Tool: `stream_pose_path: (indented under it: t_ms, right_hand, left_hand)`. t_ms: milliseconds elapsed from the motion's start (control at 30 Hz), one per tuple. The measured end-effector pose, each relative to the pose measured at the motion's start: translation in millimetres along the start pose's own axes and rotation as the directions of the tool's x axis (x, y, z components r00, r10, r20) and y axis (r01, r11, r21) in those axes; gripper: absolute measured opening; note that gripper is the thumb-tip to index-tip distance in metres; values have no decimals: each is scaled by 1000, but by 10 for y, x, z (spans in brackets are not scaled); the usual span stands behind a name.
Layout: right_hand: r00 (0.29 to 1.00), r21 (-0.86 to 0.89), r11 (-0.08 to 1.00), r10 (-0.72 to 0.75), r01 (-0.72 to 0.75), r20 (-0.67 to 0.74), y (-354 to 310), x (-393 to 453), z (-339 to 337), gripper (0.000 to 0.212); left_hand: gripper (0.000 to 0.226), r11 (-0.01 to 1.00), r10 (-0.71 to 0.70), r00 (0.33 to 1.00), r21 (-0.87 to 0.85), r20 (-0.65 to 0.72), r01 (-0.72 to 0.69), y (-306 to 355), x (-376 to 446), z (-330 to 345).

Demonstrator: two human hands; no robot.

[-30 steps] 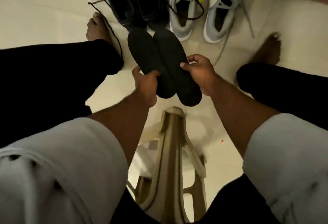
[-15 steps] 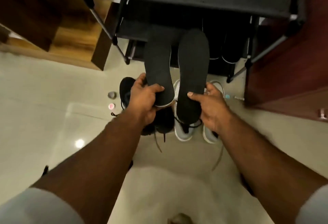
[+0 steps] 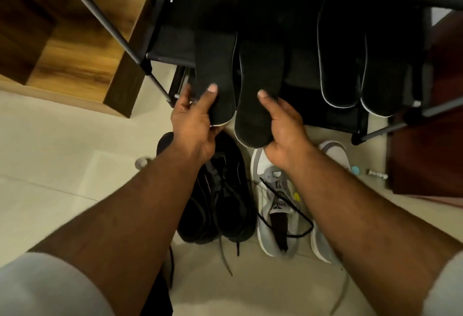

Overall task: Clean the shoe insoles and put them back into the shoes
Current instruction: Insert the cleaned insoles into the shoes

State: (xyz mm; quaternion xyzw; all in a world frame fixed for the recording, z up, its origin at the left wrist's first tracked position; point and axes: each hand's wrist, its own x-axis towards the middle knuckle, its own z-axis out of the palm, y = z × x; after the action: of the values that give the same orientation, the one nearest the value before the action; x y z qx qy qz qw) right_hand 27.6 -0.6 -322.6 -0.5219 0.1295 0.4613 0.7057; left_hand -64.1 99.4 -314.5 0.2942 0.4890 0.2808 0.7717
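My left hand [image 3: 194,125] grips the heel end of one black insole [image 3: 215,65], thumb on top. My right hand [image 3: 285,130] grips a second black insole [image 3: 260,82] the same way. Both insoles point away from me, their toe ends reaching into the black shoe rack [image 3: 160,30]. Two more dark insoles with pale edges [image 3: 360,65] lie on the rack to the right. Below my hands on the floor stand a pair of black shoes [image 3: 225,198] and a pair of grey and white sneakers [image 3: 275,205] with loose laces.
A wooden cabinet [image 3: 70,47] stands at the left of the rack and dark red wooden furniture [image 3: 431,140] at the right. Small items lie on the pale tiled floor [image 3: 62,152] near the sneakers, among them a small blue thing [image 3: 355,170].
I have raised both insoles from low over the floor and carried them forward to the rack. The view has tilted up from my legs and a stool to the rack.
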Motion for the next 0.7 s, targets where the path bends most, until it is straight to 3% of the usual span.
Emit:
stream_pose_path:
  t_ms: [67,167,300,400,700]
  right_hand:
    - [995,66,994,85,-88,46,146,-50,-116,44]
    - [994,63,994,81,-86,71,369,-234,-255,38]
    - [997,9,999,-37,37,-72,425,-287,-195,18]
    - [990,5,998,-56,57,-127,373,-256,-89,15]
    - [971,-62,979,-200,194,-132,3,296,220,16]
  left_hand:
    - [68,997,-54,998,-51,20,55,-93,13,-74]
    - [76,994,-98,995,-53,3,98,-257,-56,-158]
    - [49,998,-38,979,-56,-202,27,-382,-154,-89]
    - [18,999,31,964,-18,-265,-37,-392,-217,-30]
    - [13,991,132,947,56,-292,-121,-89,190,204]
